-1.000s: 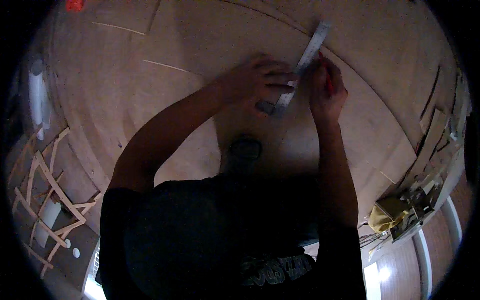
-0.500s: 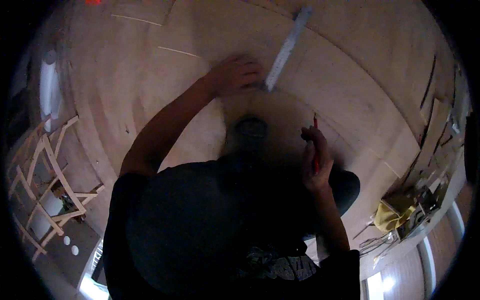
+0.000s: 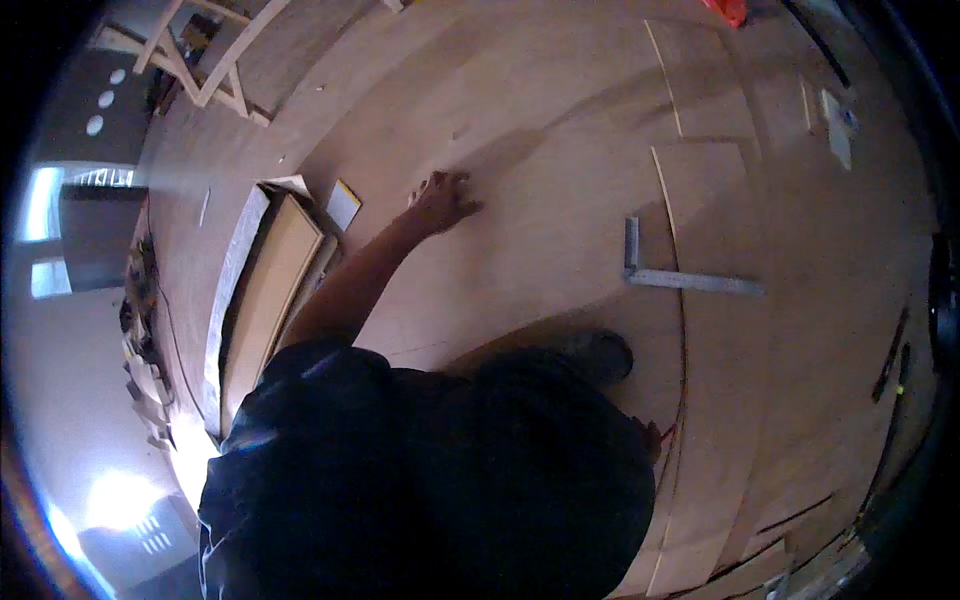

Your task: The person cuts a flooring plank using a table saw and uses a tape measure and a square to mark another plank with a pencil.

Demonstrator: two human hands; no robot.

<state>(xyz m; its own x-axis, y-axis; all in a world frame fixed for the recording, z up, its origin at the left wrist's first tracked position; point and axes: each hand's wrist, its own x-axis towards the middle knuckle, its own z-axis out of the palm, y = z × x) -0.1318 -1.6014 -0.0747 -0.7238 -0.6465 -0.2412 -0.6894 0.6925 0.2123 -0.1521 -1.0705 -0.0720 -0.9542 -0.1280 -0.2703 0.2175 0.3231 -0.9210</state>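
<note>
My left hand (image 3: 445, 203) reaches out with its fingers apart, above the brown wooden floor (image 3: 540, 230) and holding nothing that shows. My right hand (image 3: 648, 440) is low on the right, mostly hidden by my dark clothing. From its fingers pokes a slim red pencil (image 3: 669, 433), close to the edge of a long board (image 3: 725, 360). A metal carpenter's square (image 3: 700, 283) lies across that edge, between my hands and apart from both. My shoe (image 3: 608, 357) is just above the right hand.
An open long cardboard box (image 3: 270, 290) lies at left, with a small white panel (image 3: 343, 206) beside it. A wooden frame (image 3: 225, 70) stands far left. Thin dark strips (image 3: 890, 370) lie at right, and a red object (image 3: 727, 10) at the far right.
The view has swung round to the left. My left hand has left the spot beside the metal square and is now away over the floor. My right hand still has the red pencil.
</note>
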